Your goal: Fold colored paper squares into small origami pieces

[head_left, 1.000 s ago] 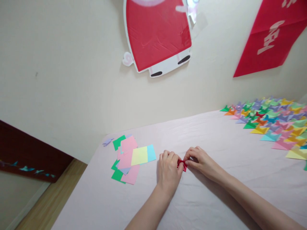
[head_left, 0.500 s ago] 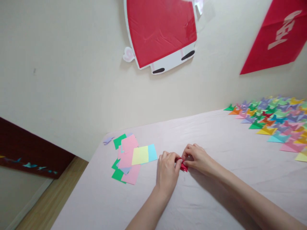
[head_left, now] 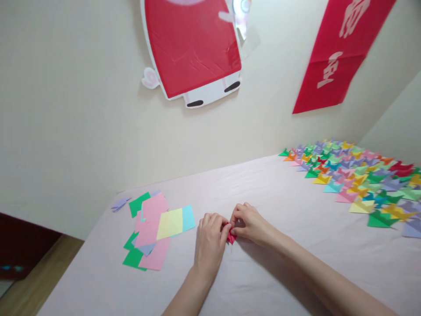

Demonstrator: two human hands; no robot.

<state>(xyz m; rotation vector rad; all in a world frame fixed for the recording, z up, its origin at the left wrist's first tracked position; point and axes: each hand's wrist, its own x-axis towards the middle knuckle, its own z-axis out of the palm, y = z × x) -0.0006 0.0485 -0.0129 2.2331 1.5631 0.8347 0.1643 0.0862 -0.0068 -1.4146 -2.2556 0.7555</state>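
Note:
Between my hands, low over the cloth-covered table (head_left: 263, 272), is a small folded piece of red paper (head_left: 232, 238). My left hand (head_left: 211, 235) pinches its left side between thumb and fingers. From the right, the thumb and forefinger of my right hand (head_left: 247, 224) are closed on the paper's other side. The fingers cover most of the paper, so the exact fold is hidden; only a pointed lower part shows.
Loose paper squares in pink (head_left: 153, 237), yellow (head_left: 169, 224), blue and green overlap left of my hands. A folded purple paper (head_left: 120, 204) lies at the far left edge. Rows of colourful origami cranes (head_left: 355, 175) stand at the right. Behind rises a wall (head_left: 213, 140) with red decorations.
The camera view has swung right, so everything shifts left and more of the folded cranes show. My hands stay pinched on the red paper, the right fingers slightly closer to the left.

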